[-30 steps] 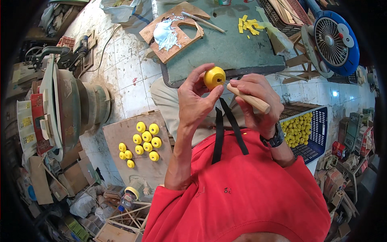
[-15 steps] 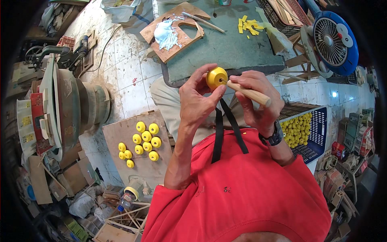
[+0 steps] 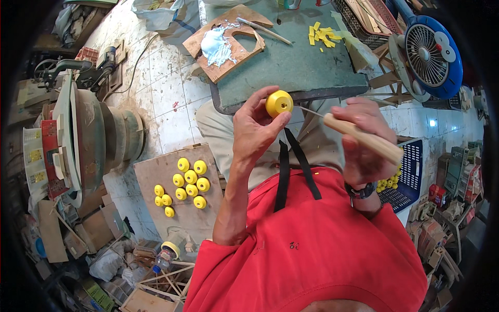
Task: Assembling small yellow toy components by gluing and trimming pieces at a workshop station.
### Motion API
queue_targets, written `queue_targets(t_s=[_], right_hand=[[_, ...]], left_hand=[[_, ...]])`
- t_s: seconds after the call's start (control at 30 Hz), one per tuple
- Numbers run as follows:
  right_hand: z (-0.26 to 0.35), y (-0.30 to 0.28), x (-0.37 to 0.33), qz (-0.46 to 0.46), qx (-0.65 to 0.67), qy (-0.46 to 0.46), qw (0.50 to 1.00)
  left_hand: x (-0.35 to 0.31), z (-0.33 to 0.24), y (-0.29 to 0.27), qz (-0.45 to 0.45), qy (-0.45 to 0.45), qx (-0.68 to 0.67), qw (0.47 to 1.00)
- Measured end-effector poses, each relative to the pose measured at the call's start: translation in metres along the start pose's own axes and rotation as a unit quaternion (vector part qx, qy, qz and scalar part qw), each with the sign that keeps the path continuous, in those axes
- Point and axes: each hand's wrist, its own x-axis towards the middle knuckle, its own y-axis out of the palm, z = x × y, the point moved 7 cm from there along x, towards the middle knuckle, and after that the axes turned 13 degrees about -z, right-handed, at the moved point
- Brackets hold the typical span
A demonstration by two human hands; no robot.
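Note:
A round yellow wooden bead point(image 3: 275, 105) with a small hole in its face is pinched between the thumb and fingers of my left hand point(image 3: 253, 130). My right hand point(image 3: 370, 148) is wrapped round the pale wooden handle of an awl point(image 3: 358, 136). The awl's thin metal shaft points left toward the bead, its tip just right of the bead and apart from it. On a board point(image 3: 176, 218) to my left lie several yellow beads point(image 3: 191, 177), set apart from each other.
The green-topped table point(image 3: 296, 67) ahead bears a wooden piece with white paste point(image 3: 217, 47), a stick point(image 3: 265, 30) and yellow strips point(image 3: 324, 35). A blue crate point(image 3: 410, 171) of yellow pieces stands right, below a blue fan point(image 3: 434, 49). A machine point(image 3: 86, 135) stands left.
My right hand has drawn the awl away from the bead to the right and slightly down, baring its metal shaft. My left hand keeps the bead in nearly the same place, its hole now showing.

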Motion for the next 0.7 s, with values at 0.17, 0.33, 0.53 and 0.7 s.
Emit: queue_targets(t_s=[0.17, 0.33, 0.53, 0.7], right_hand=[[-0.007, 0.002, -0.008, -0.029, -0.015, -0.028, 0.999], [-0.021, -0.01, -0.02, -0.076, -0.019, 0.099, 0.992], [-0.053, -0.046, -0.038, -0.209, 0.011, 0.344, 0.915], [-0.037, -0.044, -0.028, -0.152, -0.05, 0.195, 0.968]], left_hand=[[0.002, -0.001, 0.001, 0.009, -0.023, -0.055, 0.998], [0.008, 0.004, -0.007, -0.036, -0.041, -0.022, 0.998], [0.022, -0.009, 0.002, -0.051, 0.019, 0.0, 0.999], [0.024, -0.025, 0.025, 0.028, 0.011, -0.049, 0.998]])
